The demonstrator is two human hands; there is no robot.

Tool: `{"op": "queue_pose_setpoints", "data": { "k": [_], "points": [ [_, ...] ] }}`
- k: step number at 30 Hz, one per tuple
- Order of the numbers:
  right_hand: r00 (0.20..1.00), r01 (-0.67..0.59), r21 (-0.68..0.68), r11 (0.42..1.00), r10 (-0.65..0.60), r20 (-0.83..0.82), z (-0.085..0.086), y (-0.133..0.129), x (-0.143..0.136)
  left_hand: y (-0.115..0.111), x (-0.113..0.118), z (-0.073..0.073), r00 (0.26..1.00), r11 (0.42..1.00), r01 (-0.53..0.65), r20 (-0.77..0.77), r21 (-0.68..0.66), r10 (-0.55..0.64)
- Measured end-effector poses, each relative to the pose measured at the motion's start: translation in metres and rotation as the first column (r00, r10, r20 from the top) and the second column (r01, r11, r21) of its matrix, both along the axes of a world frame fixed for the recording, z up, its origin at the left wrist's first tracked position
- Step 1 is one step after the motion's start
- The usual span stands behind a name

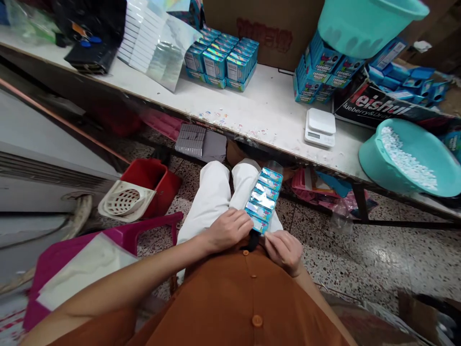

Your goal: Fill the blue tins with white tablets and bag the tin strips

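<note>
A clear plastic sleeve holding a row of several small blue boxes (264,196) lies on my lap, slanting up and to the right. My left hand (231,229) is at its lower left corner, with the fingers curled against the near end. At the lower right corner, my right hand (284,247) pinches the edge of the clear plastic between thumb and fingers. The sleeve's far end reaches just below the table's front edge.
On the white table (266,108) are stacked blue boxes (215,65), a white scale (320,127), and a teal basin (410,156) with white pieces. A red bin (167,185) and a purple stool (124,235) stand at the left.
</note>
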State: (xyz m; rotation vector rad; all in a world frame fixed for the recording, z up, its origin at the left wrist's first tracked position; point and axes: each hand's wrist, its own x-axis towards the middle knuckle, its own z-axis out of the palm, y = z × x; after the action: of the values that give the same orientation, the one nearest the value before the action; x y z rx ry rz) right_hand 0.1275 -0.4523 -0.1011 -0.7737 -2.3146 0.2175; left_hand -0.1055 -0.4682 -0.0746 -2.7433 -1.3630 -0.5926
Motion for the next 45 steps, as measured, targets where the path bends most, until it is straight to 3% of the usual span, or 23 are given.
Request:
{"op": "queue_pose_setpoints", "data": {
  "k": [6, 10, 14, 17, 22, 27, 32, 36, 41, 45],
  "points": [
    [1.000, -0.003, 0.014, 1.000, 0.004, -0.024, 0.004, 0.004, -0.012, 0.008, -0.004, -0.007, 0.976, 0.983, -0.181, 0.117, -0.039, 0.184],
    [0.998, -0.069, 0.027, 0.997, 0.069, -0.010, 0.006, 0.003, -0.010, 0.003, -0.009, -0.010, 0.996, 0.996, -0.080, 0.041, -0.028, 0.081],
    [0.999, 0.043, 0.017, 0.999, -0.043, -0.034, 0.005, 0.010, -0.012, 0.006, -0.017, -0.004, 0.997, 1.000, 0.002, 0.072, -0.003, -0.002],
    [0.995, 0.081, 0.028, 0.996, -0.079, -0.058, 0.008, 0.016, -0.022, 0.012, -0.019, 0.008, 0.998, 1.000, -0.011, 0.066, 0.003, 0.011],
    [0.996, 0.045, 0.040, 0.998, -0.042, -0.084, 0.014, 0.016, -0.038, 0.009, -0.012, 0.016, 0.985, 0.992, -0.126, -0.118, 0.027, 0.129],
    [0.990, 0.095, 0.049, 0.994, -0.089, -0.113, 0.013, 0.016, -0.040, 0.012, 0.005, 0.016, 0.994, 0.987, -0.090, -0.056, 0.131, 0.098],
    [0.996, 0.047, 0.067, 0.997, -0.042, -0.078, 0.016, 0.018, -0.037, 0.018, 0.012, 0.019, 0.990, 0.981, -0.125, -0.041, 0.147, 0.132],
    [0.998, -0.029, 0.114, 0.993, 0.034, -0.047, 0.017, 0.018, -0.025, 0.001, -0.003, 0.011, 0.991, 0.986, -0.132, 0.018, 0.102, 0.130],
    [0.984, -0.178, 0.102, 0.979, 0.180, -0.014, 0.017, 0.015, -0.014, -0.019, -0.015, -0.001, 0.986, 0.998, -0.020, 0.169, 0.060, 0.009],
    [0.973, -0.229, 0.071, 0.971, 0.229, 0.006, 0.016, 0.012, -0.013, -0.027, -0.016, -0.005, 0.981, 0.998, 0.014, 0.192, 0.065, -0.026]
  ]
}}
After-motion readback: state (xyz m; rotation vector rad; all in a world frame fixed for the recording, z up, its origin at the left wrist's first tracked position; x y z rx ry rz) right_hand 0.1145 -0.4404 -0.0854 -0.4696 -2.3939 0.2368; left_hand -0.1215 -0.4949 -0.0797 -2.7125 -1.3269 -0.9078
